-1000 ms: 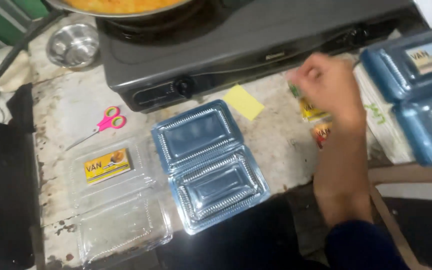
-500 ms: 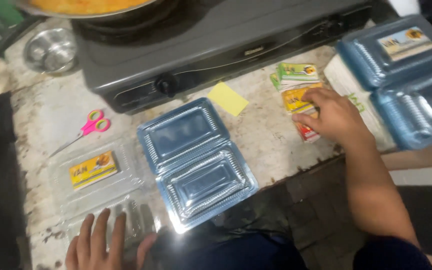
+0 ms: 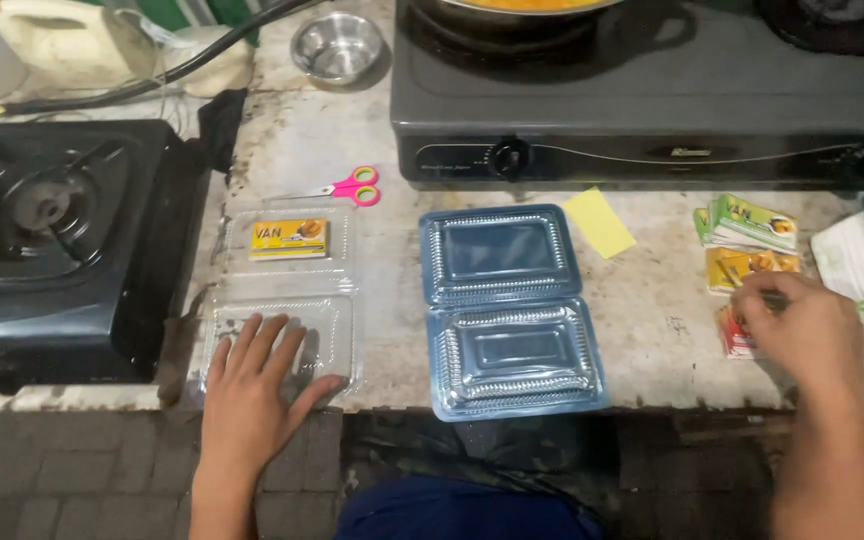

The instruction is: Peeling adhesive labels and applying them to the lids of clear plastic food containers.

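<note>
Since the earlier frame, the left hand [image 3: 252, 385] has come fully up onto the counter, and the camera view has shifted left, bringing a second black stove [image 3: 52, 250] into sight. The left hand is lying flat, fingers spread and unclenched, on the near half of an opened clear plastic clamshell box [image 3: 287, 290]; the far half of that box is bearing a rectangular yellow label [image 3: 290, 238]. The right hand [image 3: 802, 335] is resting, fingers curled downward, on a small red sachet [image 3: 734, 335] at the right of the counter; whether it is actually gripping the sachet cannot be told. Just beyond that hand, an orange-yellow sachet [image 3: 747, 265] is lying flat, and further back a small stack of green-edged packets [image 3: 750, 222] is sitting near the stove front. Between the two hands, an opened blue-tinted clamshell box [image 3: 507, 305] is lying with both halves facing up. A pale yellow paper square [image 3: 599, 222] is lying just beside its far right corner. Pink-handled scissors [image 3: 347, 187] are lying behind the clear box, and a steel bowl [image 3: 335, 47] is standing at the back left of the grey gas stove [image 3: 652, 120].
</note>
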